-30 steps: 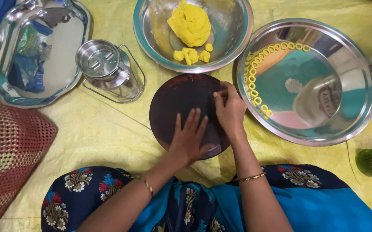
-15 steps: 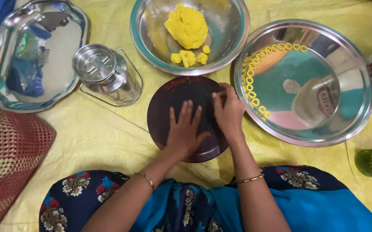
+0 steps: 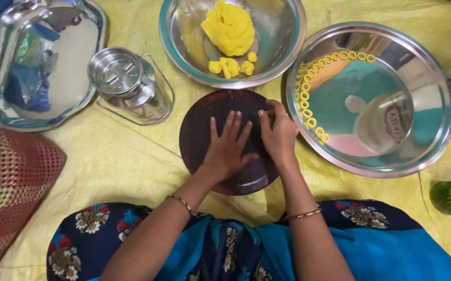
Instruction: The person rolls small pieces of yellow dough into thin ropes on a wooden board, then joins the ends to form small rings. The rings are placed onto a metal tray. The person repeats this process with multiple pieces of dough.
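Flat and spread, my left hand [image 3: 226, 148] lies palm down on the round dark board [image 3: 204, 130] between my knees, fingers fanned and pressing on its surface. Beside it, touching it at the thumb side, my right hand [image 3: 277, 132] is curled, fingertips bunched together near the board's far edge; whatever they pinch is hidden under them, so I cannot tell if a bit of dough sits there. Rolling here would go best, I judge, with light, even pressure from the flat palm so a strand stays one thickness, while the curled hand keeps its end steady. Just beyond the board stands a steel bowl [image 3: 288, 31] holding a big lump of yellow dough [image 3: 229, 27] and a few small pieces [image 3: 230, 66] beside it. To my right a wide steel plate [image 3: 433, 83] carries a curved row of small yellow dough rings [image 3: 308, 99] along its near-left rim. To my left, a lidded steel can [image 3: 126, 83] with a wire handle lies on the yellow sheet [image 3: 105, 161], and past it a steel tray [image 3: 74, 67].
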